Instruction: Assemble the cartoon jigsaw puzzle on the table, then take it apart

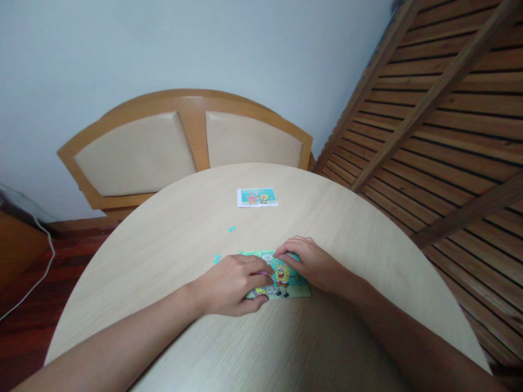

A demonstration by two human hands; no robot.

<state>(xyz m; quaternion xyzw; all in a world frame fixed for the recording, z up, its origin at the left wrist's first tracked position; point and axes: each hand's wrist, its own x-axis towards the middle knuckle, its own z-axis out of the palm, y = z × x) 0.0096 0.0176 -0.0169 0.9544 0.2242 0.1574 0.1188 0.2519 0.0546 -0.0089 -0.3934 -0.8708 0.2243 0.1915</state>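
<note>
A mostly assembled jigsaw puzzle [283, 276] with cartoon figures on a teal ground lies flat on the table, close in front of me. My left hand [235, 280] rests over its left part, fingers stretched out and slightly apart, covering much of that side. On the upper right part lies my right hand [316, 264], its fingers extended and its thumb apart from them. Just beyond my left hand is a loose teal puzzle piece [217, 258]. Another small teal cluster [231, 229] sits farther off; whether it is one piece or two, I cannot tell.
A picture card [258, 197] with similar cartoon figures lies toward the far side of the round wooden table [171, 228]. Behind it stands a padded wooden bench [192, 130] against the wall. Wooden slats [441, 125] rise at the right, and a white cable [51, 253] hangs at the left.
</note>
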